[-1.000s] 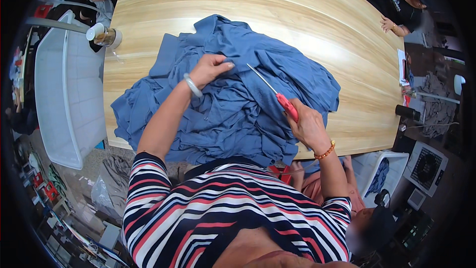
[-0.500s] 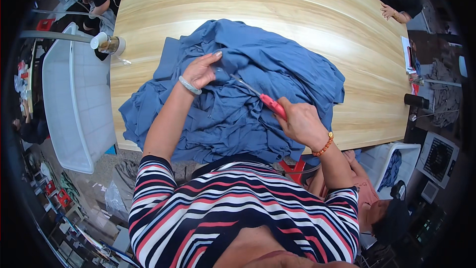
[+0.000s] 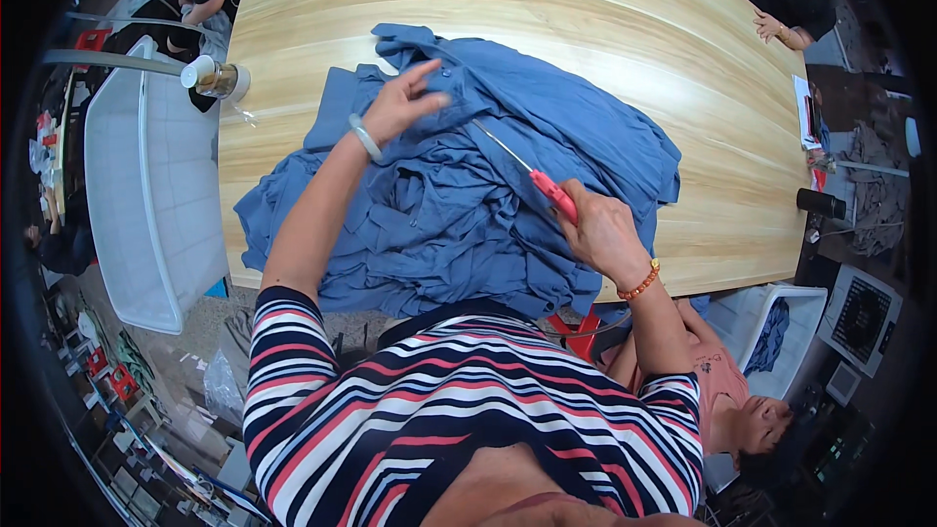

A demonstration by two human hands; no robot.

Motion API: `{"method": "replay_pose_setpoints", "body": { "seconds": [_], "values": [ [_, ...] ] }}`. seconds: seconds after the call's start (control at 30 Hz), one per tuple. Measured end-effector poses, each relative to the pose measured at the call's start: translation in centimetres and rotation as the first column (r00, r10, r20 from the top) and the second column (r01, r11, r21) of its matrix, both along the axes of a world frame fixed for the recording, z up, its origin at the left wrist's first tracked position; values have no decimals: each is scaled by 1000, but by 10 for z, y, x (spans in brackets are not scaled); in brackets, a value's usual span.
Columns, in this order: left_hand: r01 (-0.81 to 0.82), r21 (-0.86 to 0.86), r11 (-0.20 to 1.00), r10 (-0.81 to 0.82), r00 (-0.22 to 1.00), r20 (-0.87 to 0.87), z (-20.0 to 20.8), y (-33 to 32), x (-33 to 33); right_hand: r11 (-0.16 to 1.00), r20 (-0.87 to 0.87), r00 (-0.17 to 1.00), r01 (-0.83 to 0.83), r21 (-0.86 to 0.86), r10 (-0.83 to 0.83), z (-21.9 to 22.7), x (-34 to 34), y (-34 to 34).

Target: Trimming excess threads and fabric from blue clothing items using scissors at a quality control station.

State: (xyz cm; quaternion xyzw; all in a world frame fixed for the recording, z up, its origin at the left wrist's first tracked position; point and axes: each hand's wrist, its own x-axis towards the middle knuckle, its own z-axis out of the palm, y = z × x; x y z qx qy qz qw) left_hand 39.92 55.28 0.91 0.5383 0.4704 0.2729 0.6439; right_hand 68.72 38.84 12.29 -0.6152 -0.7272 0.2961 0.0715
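Blue cloth (image 3: 576, 127) is lying heaped on a wooden table (image 3: 634, 0). Right hand (image 3: 603, 236) is clasping a red-handled tool (image 3: 553, 195), its metal shaft slanting over the cloth; left hand (image 3: 398, 107) is hovering above the folds, fingers apart.

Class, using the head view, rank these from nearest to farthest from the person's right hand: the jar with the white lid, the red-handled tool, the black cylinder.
1. Red-handled tool: held in the right hand.
2. Black cylinder: off to the right, at the right edge of the table.
3. Jar with the white lid: far across, at the left edge.
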Motion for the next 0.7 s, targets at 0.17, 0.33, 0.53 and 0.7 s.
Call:
{"method": "replay_pose_setpoints", "body": {
  "seconds": [0.17,0.33,0.53,0.7],
  "values": [
    [46,260,965,60,920,-388,-33,-15,-25,999,-2,999,34,-32,-34,0,2,-3],
    [38,78,996,-19,974,-227,-37,-11,-30,1000,-49,998,-30,-2,30,-1,-3,-4],
    [-94,-77,993,103,986,132,-33,-9,-17,993,-2,994,-110,-35,110,10,-17,-2],
    [-210,-338,917,301,923,241,-56,-18,-21,999,-4,999,-40,-21,40,3,-18,-2]
  ]
}}
